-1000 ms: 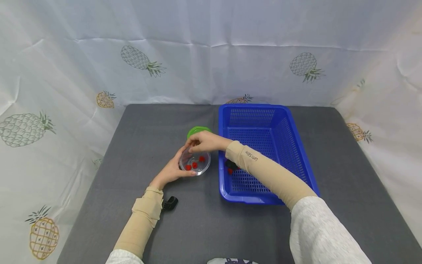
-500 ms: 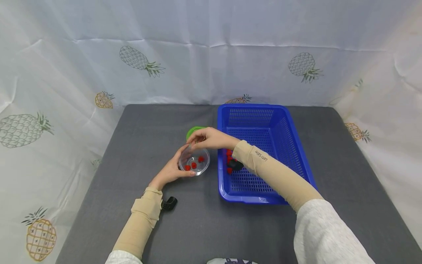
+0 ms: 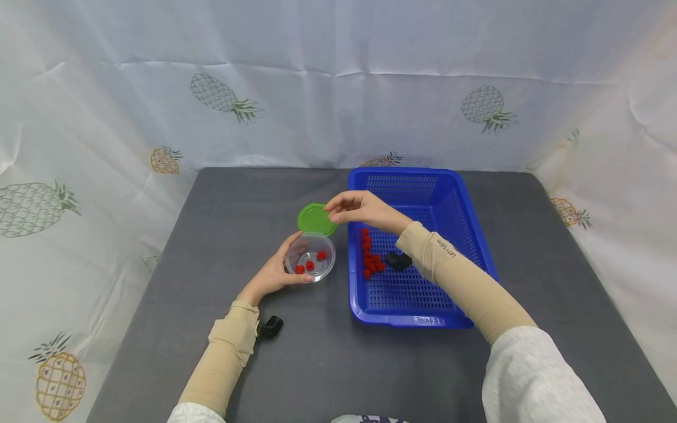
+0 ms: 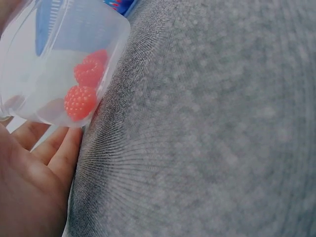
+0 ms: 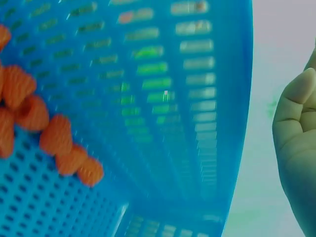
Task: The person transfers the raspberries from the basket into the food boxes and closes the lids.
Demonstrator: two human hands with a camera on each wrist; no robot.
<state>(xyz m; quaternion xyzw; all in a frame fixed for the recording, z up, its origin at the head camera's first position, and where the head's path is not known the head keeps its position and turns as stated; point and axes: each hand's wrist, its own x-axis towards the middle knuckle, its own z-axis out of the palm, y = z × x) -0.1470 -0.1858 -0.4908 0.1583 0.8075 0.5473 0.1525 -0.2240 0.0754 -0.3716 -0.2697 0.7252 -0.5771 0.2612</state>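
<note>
Clear tub (image 3: 326,269) in play, left of centre on the grey table (image 3: 338,364), and we work up from the front edge! Nearest, a black piece (image 3: 271,327) juts out beside the left wrist. Just beyond it the left hand (image 3: 275,271) is curved round the tub's left side, thumb along the front, fingers at the back, gripping it. Inside, three raspberries (image 3: 309,265) lie low, and the left wrist view backs that up.

Across to the blue basket (image 3: 391,322), its left edge near the tub without touching: more red berries (image 3: 368,260) bunch and line up along that left wall, towards the front corner.

And there's the change! The right hand (image 3: 365,207) has come off the tub's mouth, out towards the basket's left edge, fingers loosely bent, nothing showing in them. That brings the green lid (image 3: 314,218) into full sight, lying back at the tub's far rim; hinged or merely touching, I can't tell. The count in the tub holds at three. My read: the tub stands uncovered, the right hand is free, and most berries remain in the basket.

Behind the table's far edge, pale pineapple-print curtain (image 3: 317,117).
</note>
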